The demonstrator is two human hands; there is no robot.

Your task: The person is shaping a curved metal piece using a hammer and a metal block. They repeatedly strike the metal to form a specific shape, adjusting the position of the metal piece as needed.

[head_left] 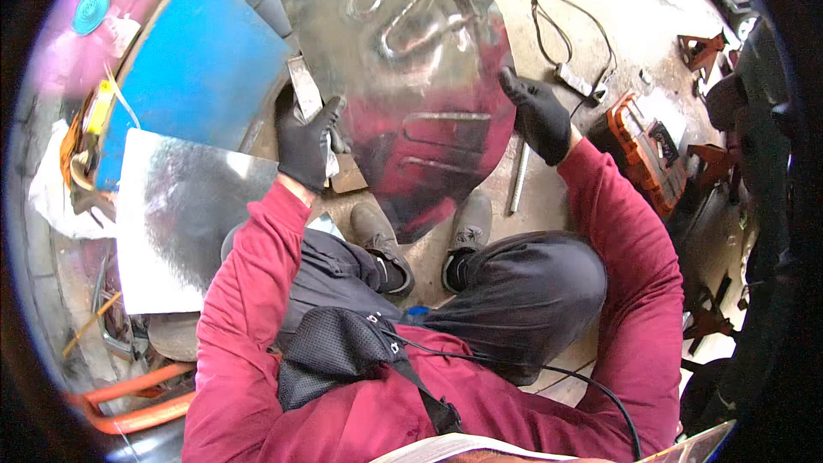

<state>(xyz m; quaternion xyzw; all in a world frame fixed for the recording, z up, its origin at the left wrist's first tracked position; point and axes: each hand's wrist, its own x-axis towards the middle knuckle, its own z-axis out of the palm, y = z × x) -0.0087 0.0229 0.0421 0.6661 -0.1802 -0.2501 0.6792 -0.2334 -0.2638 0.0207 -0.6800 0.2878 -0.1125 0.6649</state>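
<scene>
A large curved sheet-metal panel (446,141) stands in front of me above my shoes. Its shiny surface has raised ribs and reflects dark red. My right hand (542,111), in a black glove, grips the panel's right edge, thumb on the near face and fingers mostly hidden behind. At the left edge my black-gloved left hand (304,141) is closed, its thumb pointing toward the panel. A pale, narrow strip (303,86) runs between that thumb and the fingers; I cannot tell whether it belongs to the panel.
A blue panel (201,60) and a bare metal sheet (171,223) lie to my left. An orange-and-black case (643,150) stands on the right, near a dark cable (540,13) and a thin rod (519,178). An orange tubular frame (141,411) sits at lower left.
</scene>
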